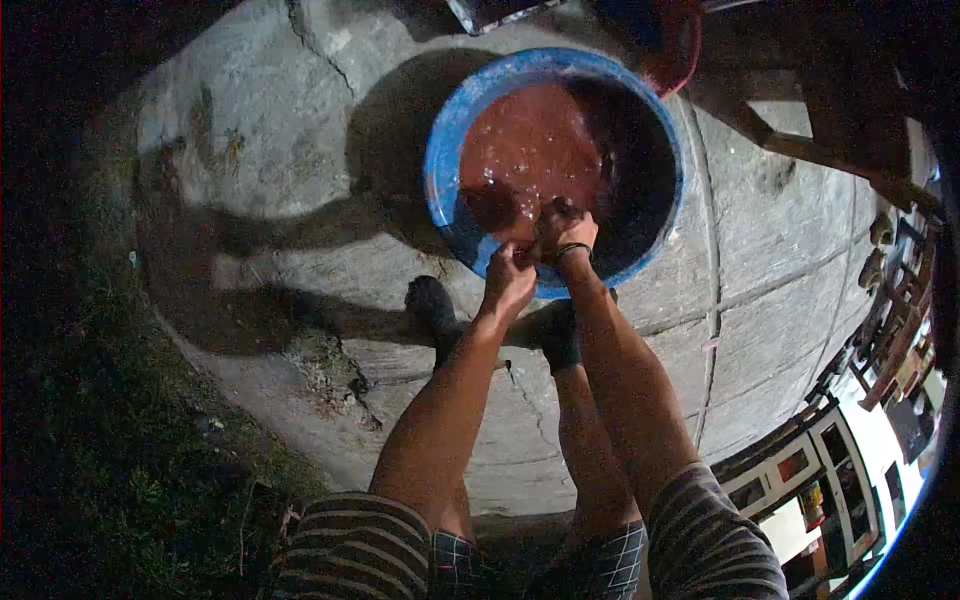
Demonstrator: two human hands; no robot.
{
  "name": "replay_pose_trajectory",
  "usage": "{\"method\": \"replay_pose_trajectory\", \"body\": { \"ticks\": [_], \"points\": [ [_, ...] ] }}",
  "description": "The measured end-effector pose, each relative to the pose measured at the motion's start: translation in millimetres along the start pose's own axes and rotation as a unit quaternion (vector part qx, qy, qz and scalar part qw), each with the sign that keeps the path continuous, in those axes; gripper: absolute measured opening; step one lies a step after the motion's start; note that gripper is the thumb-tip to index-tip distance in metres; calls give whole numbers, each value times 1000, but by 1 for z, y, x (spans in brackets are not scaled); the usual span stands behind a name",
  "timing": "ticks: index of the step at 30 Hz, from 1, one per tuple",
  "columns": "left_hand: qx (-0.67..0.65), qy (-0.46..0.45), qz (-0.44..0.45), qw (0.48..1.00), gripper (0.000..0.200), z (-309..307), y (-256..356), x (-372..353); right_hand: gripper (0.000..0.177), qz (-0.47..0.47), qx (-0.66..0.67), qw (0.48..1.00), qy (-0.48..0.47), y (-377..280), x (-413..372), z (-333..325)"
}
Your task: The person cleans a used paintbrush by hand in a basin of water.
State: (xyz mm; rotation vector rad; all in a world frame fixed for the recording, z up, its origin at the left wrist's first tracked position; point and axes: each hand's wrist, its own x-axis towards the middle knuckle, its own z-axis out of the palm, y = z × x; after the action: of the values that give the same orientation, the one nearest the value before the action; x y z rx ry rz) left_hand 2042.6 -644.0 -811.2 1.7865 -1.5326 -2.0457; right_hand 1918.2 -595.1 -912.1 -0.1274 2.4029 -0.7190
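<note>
Cracked concrete floor is lit beneath a blue basin (440, 170) of reddish liquid (525, 140), at whose near rim the left hand (508, 282) and right hand (570, 232) are held clenched together, scrubbing judged underway; dipping low over the liquid is called for next.

A round blue tub (441, 172) stands upright on the cracked concrete floor (280, 170), filled well up with thick reddish-brown liquid (528, 140) whose surface glints with small bubbles; its far right side lies in shadow. Over the tub's near rim, a small dark lump (555, 211), wet and too small to make out, is squeezed between the left hand (509, 282) and the right hand (570, 234), both closed tight and pressed together just above the liquid.
</note>
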Motion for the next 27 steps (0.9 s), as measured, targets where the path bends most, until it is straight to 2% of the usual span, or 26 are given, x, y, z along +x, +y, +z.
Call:
{"method": "replay_pose_trajectory", "body": {
  "ticks": [1,3,5,6,9,10,12,13,14,17,18,20,22,23,24,25,27],
  "points": [
    [-19,-9,-20,1000,20,-4,13,-7,28,-14,-27,1000,-7,-9,-6,-4],
    [-57,-25,-60,996,20,-13,38,-21,30,-42,-199,977,-57,-29,-14,-17],
    [-95,-39,-110,989,19,-23,66,-38,31,-16,-234,967,-97,-58,-23,-34],
    [-88,-35,-82,992,18,-25,66,-41,33,18,-226,968,-108,-69,-27,-38],
    [-44,-41,-44,997,16,-34,64,-48,44,-52,-314,926,-204,-102,-44,-66],
    [-34,-26,-14,999,15,-35,68,-52,58,-39,-290,933,-208,-114,-50,-75],
    [77,6,53,996,13,-39,75,-50,68,137,-157,939,-274,-141,-53,-91],
    [133,24,85,987,13,-40,74,-48,73,221,-86,923,-303,-157,-56,-101],
    [110,71,167,977,14,-37,68,-44,75,167,-88,952,-240,-177,-69,-117],
    [121,40,165,978,15,-35,67,-45,82,19,-53,985,-164,-176,-59,-122],
    [154,12,206,966,18,-35,58,-40,77,35,-106,979,-169,-145,-36,-102],
    [149,5,211,966,19,-42,81,-48,72,-148,-289,915,-239,-143,-25,-100],
    [111,-30,202,973,19,-47,89,-50,62,-256,-402,844,-248,-135,-21,-98],
    [106,-26,219,970,18,-48,86,-49,66,-311,-450,802,-241,-131,-19,-97],
    [100,-21,235,967,17,-50,82,-49,66,-378,-438,783,-227,-123,-20,-99],
    [94,-16,250,964,16,-53,88,-53,63,-397,-437,776,-223,-118,-21,-100],
    [91,-66,178,978,17,-64,106,-56,57,-434,-437,759,-213,-109,-25,-103]
  ]
}}
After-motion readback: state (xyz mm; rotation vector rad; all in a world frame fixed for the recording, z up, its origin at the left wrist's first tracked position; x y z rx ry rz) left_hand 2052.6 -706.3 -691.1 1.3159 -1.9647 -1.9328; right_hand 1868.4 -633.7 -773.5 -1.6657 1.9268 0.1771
